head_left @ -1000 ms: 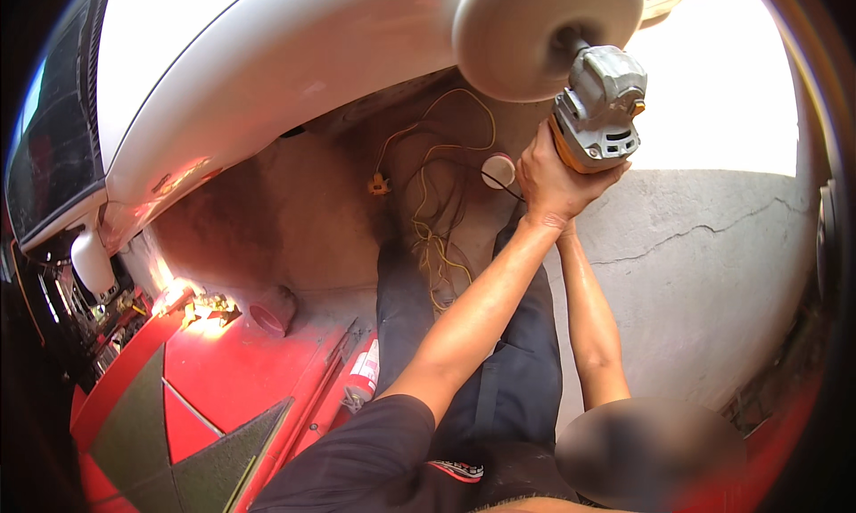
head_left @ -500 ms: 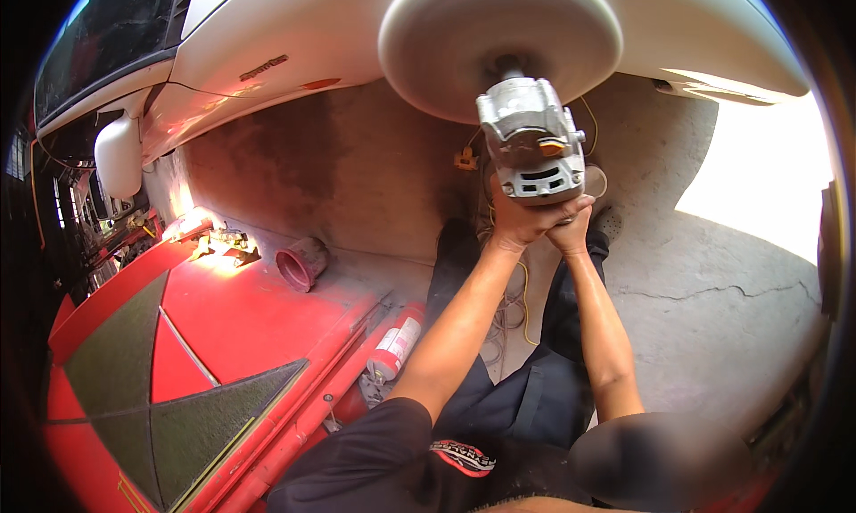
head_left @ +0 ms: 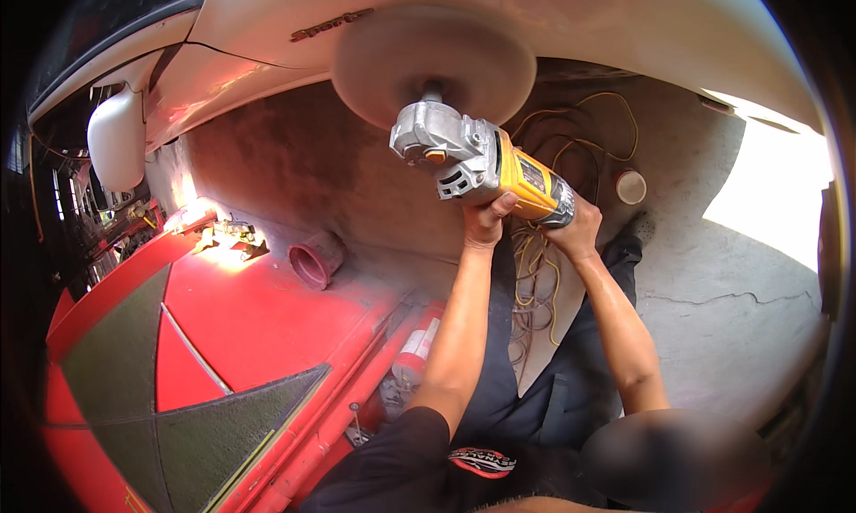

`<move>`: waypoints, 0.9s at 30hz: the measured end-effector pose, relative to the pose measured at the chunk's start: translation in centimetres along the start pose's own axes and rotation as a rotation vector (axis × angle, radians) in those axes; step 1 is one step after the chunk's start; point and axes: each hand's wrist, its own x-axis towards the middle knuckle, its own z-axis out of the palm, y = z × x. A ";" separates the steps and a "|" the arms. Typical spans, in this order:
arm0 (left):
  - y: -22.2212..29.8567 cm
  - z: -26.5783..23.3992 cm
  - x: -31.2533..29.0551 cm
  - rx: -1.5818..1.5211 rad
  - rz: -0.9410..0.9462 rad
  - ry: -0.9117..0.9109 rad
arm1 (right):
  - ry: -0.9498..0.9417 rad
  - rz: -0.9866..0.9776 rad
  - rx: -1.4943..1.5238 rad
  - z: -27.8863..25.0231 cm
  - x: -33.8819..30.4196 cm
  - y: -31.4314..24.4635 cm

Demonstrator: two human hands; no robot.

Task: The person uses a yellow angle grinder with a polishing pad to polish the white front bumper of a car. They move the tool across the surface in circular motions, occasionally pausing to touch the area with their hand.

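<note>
Up at the top of the view, the polisher [head_left: 486, 167] sits pressed against the car body [head_left: 624, 31] — its big round pad [head_left: 434, 62] flat on the pale panel, silver gear head just below, yellow body trailing off to the right. Both hands are on it! Left hand [head_left: 484, 220] is clenched up under the machine where silver meets yellow, thumb showing on the near side. Right hand [head_left: 575, 232] is wrapped round the taped tail end of the yellow body, fingers closed tight. Both forearms rise from the lower edge, bare, out of dark sleeves.

Down between the arms, a tangle of yellow cable [head_left: 535, 272] hangs and loops across the concrete floor [head_left: 731, 290], with more of it coiled just behind the tool. Small white tub [head_left: 630, 186] rests on the floor to the right of the polisher, near those loops. A crack runs through the concrete on the right.

Over on the left — a red ramp [head_left: 259, 308] with dark grip panels, and a red cap-like cylinder [head_left: 314, 263] lying at its far edge. A red extinguisher [head_left: 417, 345] lies along the ramp's right side, just beside the left forearm. Far left, a white wing mirror [head_left: 116, 138] juts from the car, with shelves of clutter dim behind it.
</note>
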 end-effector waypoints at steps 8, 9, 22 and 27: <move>1.3 -7.3 0.6 -0.138 -0.056 0.062 | -0.018 0.016 0.036 5.2 0.5 -2.7; 2.0 -7.9 0.7 -0.113 -0.045 0.087 | -0.023 0.012 0.037 6.0 0.7 -3.0; 16.0 -13.0 4.9 0.185 0.170 0.164 | -0.147 -0.014 0.103 16.1 4.6 -13.3; 22.4 -13.3 7.3 0.257 0.257 0.152 | -0.100 -0.053 0.238 17.9 7.3 -18.8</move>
